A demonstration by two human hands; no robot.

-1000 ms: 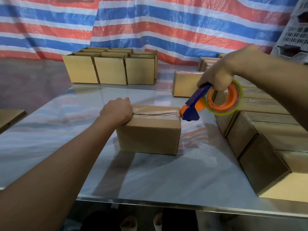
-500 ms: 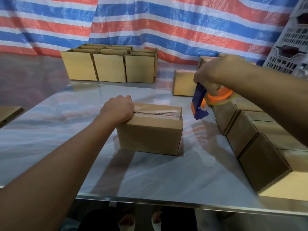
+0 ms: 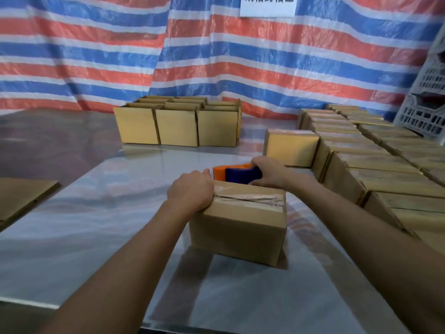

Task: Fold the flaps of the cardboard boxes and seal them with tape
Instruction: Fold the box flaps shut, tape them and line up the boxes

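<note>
Bracing the box (image 3: 237,227) on the bench (image 3: 96,213) against sliding, the left hand (image 3: 190,191) curls its fingers over the left end of its taped seam (image 3: 250,200), while the right hand (image 3: 268,172) grasps the tape dispenser (image 3: 240,173) low behind the far edge, seemingly to set it down.

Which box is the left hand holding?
The lone box in front, with tape across its top. The left hand grips its left end; the other boxes sit in groups at the back and on the right.
</note>
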